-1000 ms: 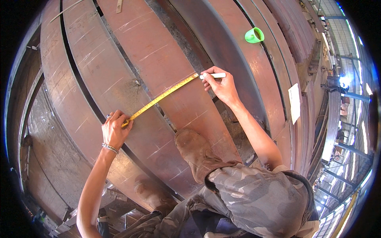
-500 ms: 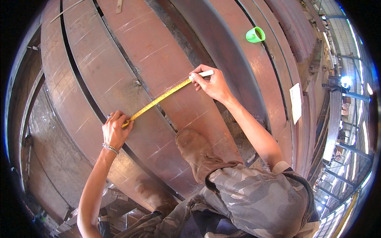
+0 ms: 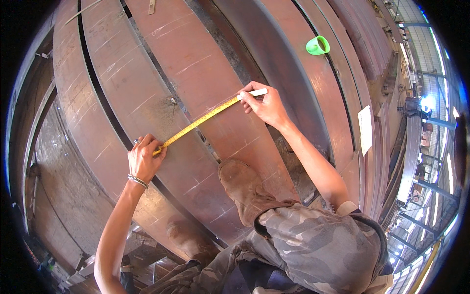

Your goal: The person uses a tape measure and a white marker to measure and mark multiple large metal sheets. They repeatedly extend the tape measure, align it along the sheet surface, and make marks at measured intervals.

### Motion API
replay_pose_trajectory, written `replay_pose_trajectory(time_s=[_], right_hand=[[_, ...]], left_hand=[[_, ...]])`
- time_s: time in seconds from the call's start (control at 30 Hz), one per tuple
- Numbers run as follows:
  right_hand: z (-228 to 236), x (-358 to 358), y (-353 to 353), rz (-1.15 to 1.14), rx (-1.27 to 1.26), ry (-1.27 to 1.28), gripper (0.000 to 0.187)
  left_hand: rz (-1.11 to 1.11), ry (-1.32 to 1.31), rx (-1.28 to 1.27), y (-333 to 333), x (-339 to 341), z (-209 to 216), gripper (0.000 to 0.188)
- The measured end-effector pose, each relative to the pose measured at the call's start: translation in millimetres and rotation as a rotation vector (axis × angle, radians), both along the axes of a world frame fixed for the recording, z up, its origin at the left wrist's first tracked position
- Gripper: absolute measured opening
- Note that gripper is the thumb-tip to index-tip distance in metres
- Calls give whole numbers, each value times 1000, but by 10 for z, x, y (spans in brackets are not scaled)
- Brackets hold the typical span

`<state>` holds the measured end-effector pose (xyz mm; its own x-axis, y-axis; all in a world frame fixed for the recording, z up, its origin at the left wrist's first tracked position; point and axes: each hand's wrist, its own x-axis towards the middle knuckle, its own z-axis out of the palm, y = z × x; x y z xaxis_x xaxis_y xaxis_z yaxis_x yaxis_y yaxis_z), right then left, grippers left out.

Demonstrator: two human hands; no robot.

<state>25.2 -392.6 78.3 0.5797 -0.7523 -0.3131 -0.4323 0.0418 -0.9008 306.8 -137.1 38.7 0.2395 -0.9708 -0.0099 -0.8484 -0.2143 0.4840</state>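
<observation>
A yellow tape measure [image 3: 198, 121] stretches slantwise across two brown steel plates [image 3: 191, 63]. Its lower left end is pinched in the fingers of my left hand [image 3: 143, 158], which rests on the plates close to a dark gap. At the tape's upper right end, my right hand [image 3: 267, 108] is closed round a white marking stick [image 3: 258, 92]; whether it is chalk or a pen I cannot tell. The right fingertips also meet the tape there, near the plate's edge. Thin white lines are drawn across several plates.
My boot [image 3: 239, 179] stands on a plate below the tape. A green cup [image 3: 317, 45] sits on a plate at the upper right, and a white sheet [image 3: 364, 130] lies farther right. Dark gaps run between the plates. A bright light [image 3: 428, 103] glows in the background.
The view has shifted slightly, so the plates and cup appear a little lower and to the right. Both hands keep their hold on the tape and the stick.
</observation>
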Motion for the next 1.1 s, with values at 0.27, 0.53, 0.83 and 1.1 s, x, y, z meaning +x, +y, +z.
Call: replay_pose_trajectory(time_s=[0.27, 0.53, 0.83, 1.1], right_hand=[[-67, 151, -34, 77, 1, 31, 15], [-202, 352, -227, 278, -24, 150, 19], [-271, 361, -263, 243, -32, 127, 19], [-306, 351, -242, 216, -50, 98, 19]], left_hand=[[-10, -7, 8, -11, 10, 20, 11], [-30, -22, -12, -3, 22, -10, 13], [-31, -16, -22, -1, 28, -23, 14], [-30, -6, 5, -3, 34, -9, 13]])
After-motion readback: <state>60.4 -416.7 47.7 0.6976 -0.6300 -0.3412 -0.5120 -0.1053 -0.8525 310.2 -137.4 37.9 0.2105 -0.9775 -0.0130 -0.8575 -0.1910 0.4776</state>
